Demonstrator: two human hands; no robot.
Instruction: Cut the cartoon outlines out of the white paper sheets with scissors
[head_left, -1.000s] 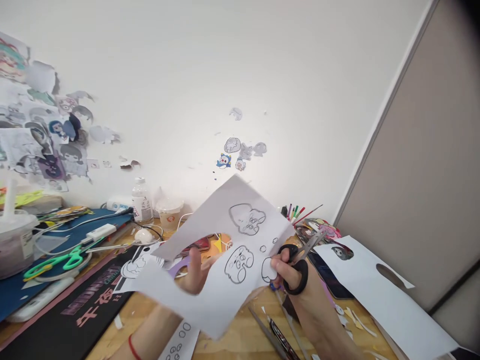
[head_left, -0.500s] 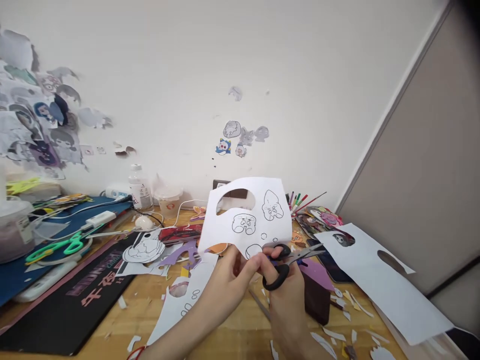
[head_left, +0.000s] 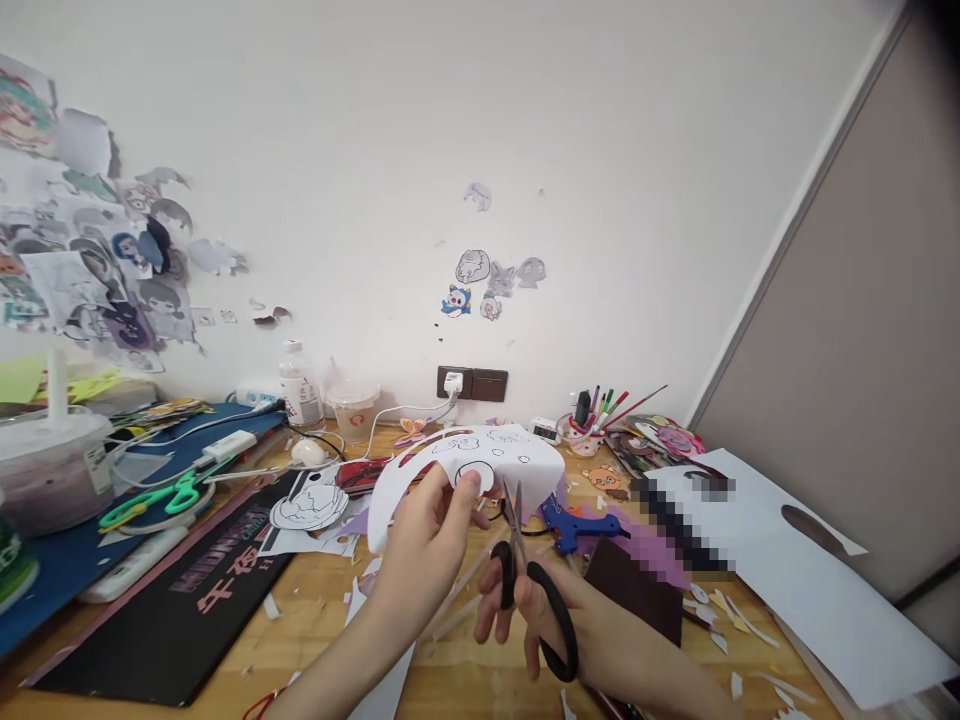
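Observation:
A white paper sheet [head_left: 536, 470] with line drawings bends over my left hand [head_left: 439, 525], which pinches its near edge beside a drawn circle. An oval cut-out hole shows toward the sheet's far left. My right hand [head_left: 532, 610] has its thumb and fingers in the loops of black-handled scissors [head_left: 514, 535]. The blades point up and away from me, slightly apart, with their tips at the paper's near edge just right of the left thumb. Whether paper lies between the blades I cannot tell.
A blue glue gun [head_left: 577, 525] lies beyond the right hand. Green-handled scissors [head_left: 161, 495], a black printed bag [head_left: 180, 600] and a lidded cup [head_left: 56, 470] are at left. A large white sheet [head_left: 810, 590] lies at right. Paper scraps [head_left: 739, 620] litter the wooden table.
The sheet has been lowered and tipped flatter, uncovering the wall socket. My right hand has come away from the paper's edge and turned the scissors from pointing right to pointing up at the sheet.

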